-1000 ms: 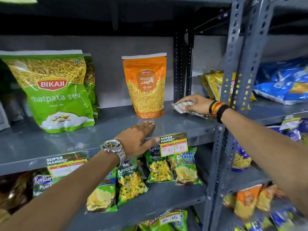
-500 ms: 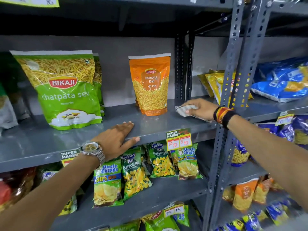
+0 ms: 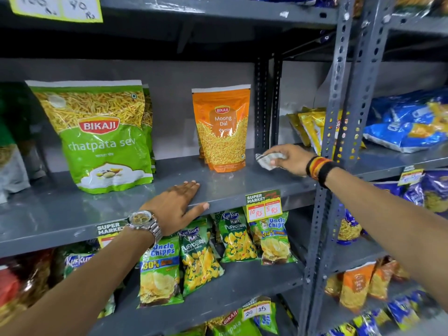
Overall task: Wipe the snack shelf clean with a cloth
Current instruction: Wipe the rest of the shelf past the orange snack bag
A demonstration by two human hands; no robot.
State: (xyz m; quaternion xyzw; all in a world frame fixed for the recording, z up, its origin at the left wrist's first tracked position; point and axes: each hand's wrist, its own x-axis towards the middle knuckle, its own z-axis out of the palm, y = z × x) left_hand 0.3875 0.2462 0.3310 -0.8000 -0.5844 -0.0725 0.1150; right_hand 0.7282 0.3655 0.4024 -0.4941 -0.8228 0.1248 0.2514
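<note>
Wiping step in hand, right end of the grey snack shelf (image 3: 135, 209). Right hand (image 3: 289, 159) lies low over the shelf surface near the rear upright post (image 3: 263, 103), fingers (image 3: 275, 162) curled closed round a small crumpled cloth (image 3: 265, 159) — the wad shows at the fingertips, pressed to or just above the metal; contact cannot be told for sure. Just left of it stands the orange Moong Dal pouch (image 3: 221, 128), upright, close beside the cloth but apart from it. Left hand (image 3: 177, 206) rests flat on the shelf's front lip, fingers spread open, holding nothing, thumb hooked over the edge — a brace, by the look of it. Large green sev bag (image 3: 97, 137) stands well to the left, leaning slightly. Judgement: only the right corner is being worked; most of the surface remains. Next move likely calls for sweeping the cloth leftward, which means either skirting the orange pouch or having the free left hand lift or shift it so the strip beneath gets wiped.
</note>
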